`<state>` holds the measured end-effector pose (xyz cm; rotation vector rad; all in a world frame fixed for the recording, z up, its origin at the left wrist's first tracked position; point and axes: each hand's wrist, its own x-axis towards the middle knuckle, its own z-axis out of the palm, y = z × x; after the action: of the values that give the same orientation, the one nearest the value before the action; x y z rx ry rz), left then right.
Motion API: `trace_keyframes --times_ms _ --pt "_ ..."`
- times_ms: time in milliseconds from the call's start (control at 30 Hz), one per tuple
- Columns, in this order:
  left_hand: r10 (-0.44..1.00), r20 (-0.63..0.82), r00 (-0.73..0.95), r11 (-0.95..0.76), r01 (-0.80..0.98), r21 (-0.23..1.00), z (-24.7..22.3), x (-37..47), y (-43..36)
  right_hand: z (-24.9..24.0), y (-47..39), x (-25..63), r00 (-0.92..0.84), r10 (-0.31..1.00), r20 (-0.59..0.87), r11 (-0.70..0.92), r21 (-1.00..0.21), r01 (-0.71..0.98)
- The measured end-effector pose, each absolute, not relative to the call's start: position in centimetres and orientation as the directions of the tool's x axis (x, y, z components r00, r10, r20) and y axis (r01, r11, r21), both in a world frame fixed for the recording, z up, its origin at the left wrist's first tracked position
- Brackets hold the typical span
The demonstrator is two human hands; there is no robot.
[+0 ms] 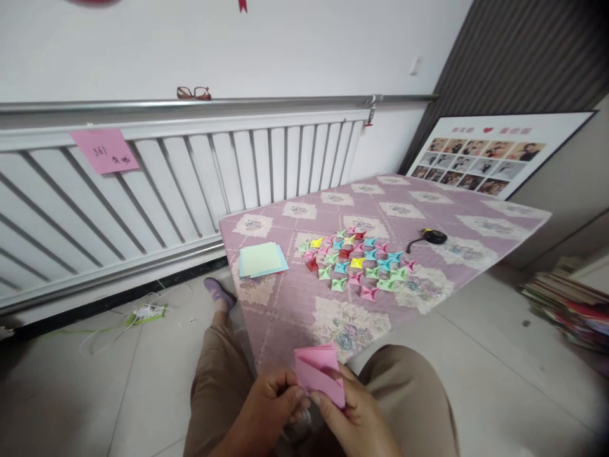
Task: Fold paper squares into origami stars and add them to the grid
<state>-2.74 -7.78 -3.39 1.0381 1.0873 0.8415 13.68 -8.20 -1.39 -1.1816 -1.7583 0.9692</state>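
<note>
A folded pink paper (316, 377) is held over my lap at the near edge of the table. My right hand (359, 412) grips its right side, thumb in front and fingers behind. At the lower left corner my left hand (273, 403) is closed, thumb and forefinger pinching the paper's edge. The top of the paper shows several layers, with a flap standing slightly apart. Beyond it, rows of small folded paper pieces (356, 262) in pink, green, blue, yellow and red sit on the table. To their left lies a stack of square paper sheets (261, 260), pale green on top.
A floral cloth covers the table (285, 317). A black object with a strap (434, 237) lies towards its right. Behind stands a white radiator (200, 184) with a pink note (105, 151); glasses (194, 93) rest on the pipe above. A photo board (499, 155) leans at the right.
</note>
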Motion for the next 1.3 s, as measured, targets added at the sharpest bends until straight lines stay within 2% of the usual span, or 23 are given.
trace_keyframes --times_ms 200,367,600,733,833,1033,1167,1300 --pt "0.9 -0.198 0.389 0.239 -0.058 0.969 -4.1 -2.8 -7.9 -1.2 -8.3 13.5 -0.249 0.949 0.192 0.277 -0.887 0.369" --pt "0.895 -0.187 0.404 0.231 -0.062 0.971 -4.2 -2.6 -7.9 -0.9 -8.3 13.6 -0.267 0.944 0.193 0.283 -0.89 0.357" --pt "0.863 -0.139 0.486 0.204 -0.082 0.976 -3.5 -2.4 -8.1 -1.4 -8.3 13.7 -0.236 0.952 0.194 0.281 -0.857 0.432" --pt "0.919 -0.082 0.385 0.174 -0.212 0.962 -3.1 -3.0 -7.9 -1.1 -8.5 13.7 -0.263 0.952 0.155 0.26 -0.865 0.43" --pt "0.949 -0.034 0.313 0.113 -0.235 0.965 -2.6 -3.9 -7.6 -0.6 -8.6 13.8 -0.291 0.948 0.126 0.246 -0.871 0.425" --pt "0.873 0.167 0.459 -0.176 -0.024 0.984 -0.6 -5.0 -6.6 -0.5 -8.7 14.1 -0.369 0.92 0.133 0.296 -0.851 0.433" --pt "0.863 0.133 0.488 -0.209 0.104 0.972 -0.3 -4.8 -6.2 -0.4 -8.8 14.1 -0.351 0.925 0.144 0.303 -0.837 0.456" --pt "0.91 0.09 0.404 -0.176 0.181 0.968 -0.9 -4.5 -6.3 0.0 -8.8 14.0 -0.347 0.924 0.16 0.305 -0.856 0.418"
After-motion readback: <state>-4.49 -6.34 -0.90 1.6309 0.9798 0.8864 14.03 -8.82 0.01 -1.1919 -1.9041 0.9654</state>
